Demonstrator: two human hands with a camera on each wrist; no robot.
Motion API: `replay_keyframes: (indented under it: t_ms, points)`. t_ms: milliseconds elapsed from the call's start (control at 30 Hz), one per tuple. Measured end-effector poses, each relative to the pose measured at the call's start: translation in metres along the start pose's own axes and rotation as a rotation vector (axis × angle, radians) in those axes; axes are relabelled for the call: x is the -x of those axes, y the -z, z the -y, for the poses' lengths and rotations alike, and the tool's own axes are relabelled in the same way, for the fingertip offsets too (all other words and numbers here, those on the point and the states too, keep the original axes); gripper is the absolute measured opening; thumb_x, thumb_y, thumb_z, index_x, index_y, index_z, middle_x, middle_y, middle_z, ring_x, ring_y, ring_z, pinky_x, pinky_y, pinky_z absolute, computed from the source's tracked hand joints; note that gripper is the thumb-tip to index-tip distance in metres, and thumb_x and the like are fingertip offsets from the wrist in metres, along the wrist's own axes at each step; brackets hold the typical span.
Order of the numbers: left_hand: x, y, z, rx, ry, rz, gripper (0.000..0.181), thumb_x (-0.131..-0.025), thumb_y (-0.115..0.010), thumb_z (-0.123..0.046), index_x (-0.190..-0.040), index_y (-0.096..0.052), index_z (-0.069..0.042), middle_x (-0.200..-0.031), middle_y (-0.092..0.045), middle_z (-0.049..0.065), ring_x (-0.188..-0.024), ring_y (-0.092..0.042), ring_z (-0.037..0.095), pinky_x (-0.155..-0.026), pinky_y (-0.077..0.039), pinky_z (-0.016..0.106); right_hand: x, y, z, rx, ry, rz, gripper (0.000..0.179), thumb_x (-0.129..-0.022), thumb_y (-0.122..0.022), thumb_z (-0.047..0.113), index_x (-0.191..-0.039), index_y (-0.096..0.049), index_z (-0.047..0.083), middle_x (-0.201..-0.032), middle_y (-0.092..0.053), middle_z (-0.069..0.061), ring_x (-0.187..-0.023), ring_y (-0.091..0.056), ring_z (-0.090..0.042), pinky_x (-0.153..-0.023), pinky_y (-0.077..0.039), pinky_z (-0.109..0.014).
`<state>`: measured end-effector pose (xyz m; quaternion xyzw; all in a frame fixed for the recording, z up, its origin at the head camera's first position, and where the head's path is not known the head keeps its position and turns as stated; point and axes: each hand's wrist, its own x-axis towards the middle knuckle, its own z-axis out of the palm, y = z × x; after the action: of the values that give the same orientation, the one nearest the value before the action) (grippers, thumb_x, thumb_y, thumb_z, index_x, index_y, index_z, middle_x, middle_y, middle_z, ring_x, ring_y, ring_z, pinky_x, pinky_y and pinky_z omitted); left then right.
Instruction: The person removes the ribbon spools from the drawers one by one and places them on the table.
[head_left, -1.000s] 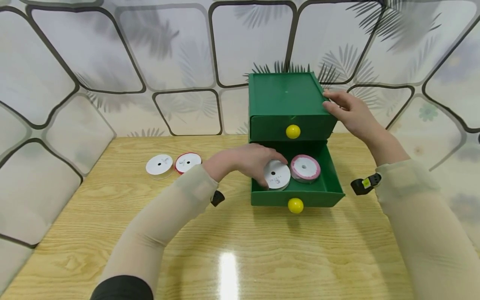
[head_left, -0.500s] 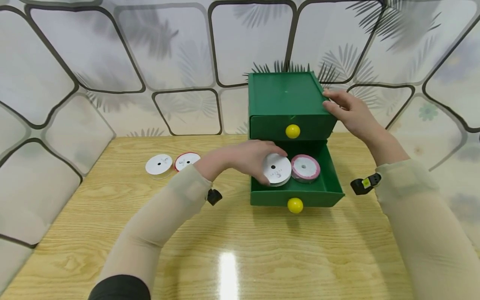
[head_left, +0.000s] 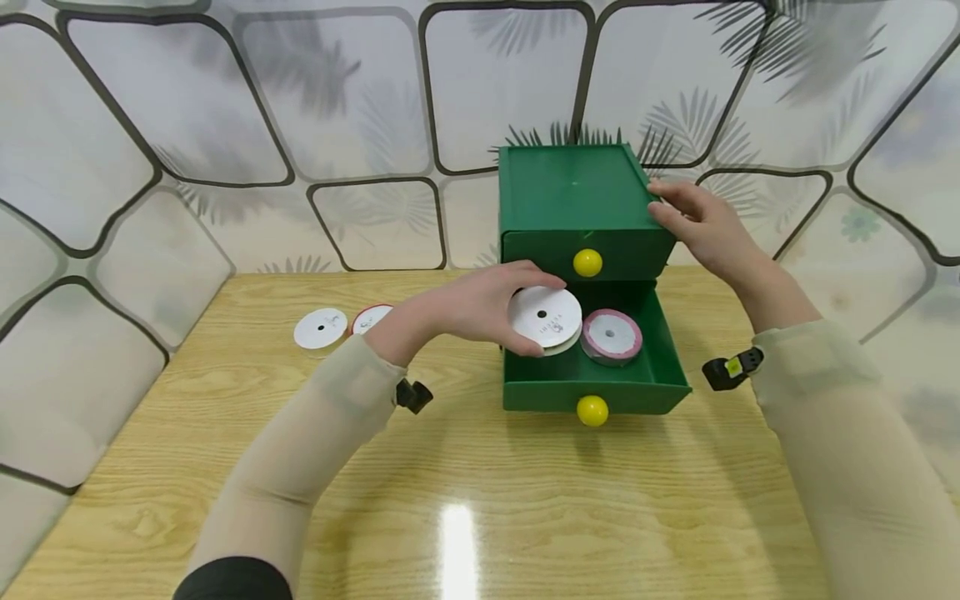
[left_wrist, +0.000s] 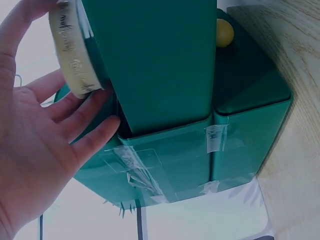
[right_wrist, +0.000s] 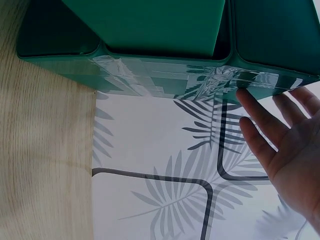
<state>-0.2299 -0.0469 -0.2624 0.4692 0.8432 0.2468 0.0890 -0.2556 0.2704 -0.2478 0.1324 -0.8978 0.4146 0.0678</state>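
Observation:
My left hand (head_left: 480, 304) grips a white ribbon spool (head_left: 545, 317) between thumb and fingers, tilted over the left part of a pulled-out green drawer (head_left: 540, 397). In the left wrist view the ribbon spool (left_wrist: 74, 55) shows a cream band with dark lettering beside the drawer's side. A pink-edged spool (head_left: 611, 335) lies in the drawer on the right. My right hand (head_left: 705, 225) rests its fingers on the upper right edge of the green drawer cabinet (head_left: 573, 192). From the right wrist, that hand (right_wrist: 290, 145) has fairly straight fingers touching the cabinet's side.
Left on the wooden table (head_left: 420, 483) lie a white spool (head_left: 321, 328) and a red-edged spool (head_left: 369, 317), the latter partly covered by my left forearm. A patterned wall (head_left: 375, 133) stands close behind the cabinet. Yellow knobs (head_left: 592, 411) stick out from the drawer fronts.
My left hand has lifted the white ribbon spool from the drawer, moving it up and slightly left. The right hand stays on the cabinet's edge.

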Motion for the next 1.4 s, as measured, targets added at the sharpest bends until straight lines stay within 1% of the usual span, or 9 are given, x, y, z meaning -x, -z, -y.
replay_keyframes:
  t_ms: [200, 367, 567, 667, 767, 900, 1000, 1167, 1400]
  points:
    - [0.009, -0.001, 0.004, 0.075, -0.037, -0.078, 0.076, -0.075, -0.083, -0.038, -0.139, -0.052, -0.013, -0.125, -0.052, 0.0, -0.104, -0.049, 0.015, -0.086, -0.044, 0.03, 0.0, -0.001, -0.001, -0.008, 0.006, 0.0, 0.057, -0.102, -0.046, 0.039, -0.15, -0.037, 0.008, -0.156, -0.028, -0.01, -0.138, -0.028, -0.039, -0.107, -0.025, -0.061]
    - [0.017, -0.006, 0.006, 0.09, -0.067, -0.152, 0.075, -0.073, -0.084, -0.038, -0.137, -0.054, -0.014, -0.123, -0.052, -0.001, -0.103, -0.049, 0.014, -0.084, -0.046, 0.031, 0.0, -0.001, -0.002, -0.016, 0.014, -0.001, 0.057, -0.103, -0.046, 0.038, -0.15, -0.037, 0.008, -0.156, -0.028, -0.01, -0.139, -0.028, -0.039, -0.107, -0.025, -0.06]
    - [0.029, -0.014, 0.012, 0.149, -0.109, -0.251, 0.074, -0.072, -0.087, -0.03, -0.136, -0.054, -0.012, -0.126, -0.05, 0.002, -0.105, -0.048, 0.016, -0.083, -0.047, 0.032, 0.0, -0.001, -0.002, -0.014, 0.015, -0.002, 0.057, -0.103, -0.046, 0.038, -0.15, -0.037, 0.008, -0.156, -0.029, -0.01, -0.138, -0.029, -0.038, -0.107, -0.026, -0.059]
    - [0.037, -0.016, 0.015, 0.173, -0.116, -0.296, 0.075, -0.072, -0.087, -0.027, -0.137, -0.054, -0.011, -0.128, -0.049, 0.003, -0.108, -0.047, 0.016, -0.084, -0.047, 0.033, 0.0, -0.001, -0.002, -0.014, 0.014, -0.005, 0.057, -0.103, -0.046, 0.038, -0.15, -0.037, 0.008, -0.156, -0.029, -0.01, -0.138, -0.029, -0.038, -0.107, -0.026, -0.059]
    - [0.046, -0.016, 0.017, 0.174, -0.112, -0.334, 0.077, -0.07, -0.088, -0.025, -0.137, -0.053, -0.01, -0.128, -0.049, 0.003, -0.11, -0.047, 0.017, -0.085, -0.046, 0.036, 0.0, -0.001, -0.002, -0.018, 0.016, -0.008, 0.057, -0.103, -0.046, 0.038, -0.149, -0.037, 0.007, -0.156, -0.03, -0.011, -0.138, -0.029, -0.039, -0.107, -0.026, -0.059]
    - [0.06, -0.017, 0.021, 0.189, -0.089, -0.364, 0.078, -0.07, -0.088, -0.024, -0.139, -0.052, -0.01, -0.131, -0.049, 0.003, -0.113, -0.047, 0.017, -0.087, -0.045, 0.038, 0.001, -0.001, -0.002, -0.021, 0.016, -0.008, 0.057, -0.103, -0.046, 0.037, -0.15, -0.037, 0.007, -0.155, -0.03, -0.011, -0.138, -0.029, -0.039, -0.107, -0.026, -0.059]
    - [0.069, -0.019, 0.025, 0.197, -0.086, -0.391, 0.078, -0.071, -0.088, -0.022, -0.139, -0.052, -0.008, -0.134, -0.048, 0.003, -0.114, -0.047, 0.017, -0.088, -0.044, 0.039, 0.001, -0.001, -0.002, -0.018, 0.015, -0.006, 0.056, -0.103, -0.046, 0.038, -0.15, -0.037, 0.008, -0.155, -0.03, -0.011, -0.138, -0.029, -0.039, -0.107, -0.026, -0.059]
    - [0.085, -0.021, 0.034, 0.19, -0.087, -0.455, 0.079, -0.07, -0.088, -0.018, -0.14, -0.051, -0.009, -0.136, -0.049, 0.003, -0.114, -0.049, 0.018, -0.091, -0.043, 0.039, 0.001, -0.002, -0.003, -0.021, 0.029, -0.01, 0.056, -0.103, -0.046, 0.037, -0.149, -0.037, 0.007, -0.155, -0.03, -0.012, -0.137, -0.03, -0.038, -0.108, -0.026, -0.058]
    - [0.101, -0.018, 0.053, 0.21, -0.032, -0.509, 0.08, -0.069, -0.088, -0.009, -0.14, -0.051, -0.007, -0.137, -0.05, 0.005, -0.114, -0.049, 0.019, -0.092, -0.043, 0.04, 0.001, -0.002, -0.002, -0.025, 0.025, -0.014, 0.056, -0.103, -0.045, 0.037, -0.149, -0.037, 0.007, -0.155, -0.031, -0.011, -0.136, -0.032, -0.038, -0.108, -0.027, -0.057]
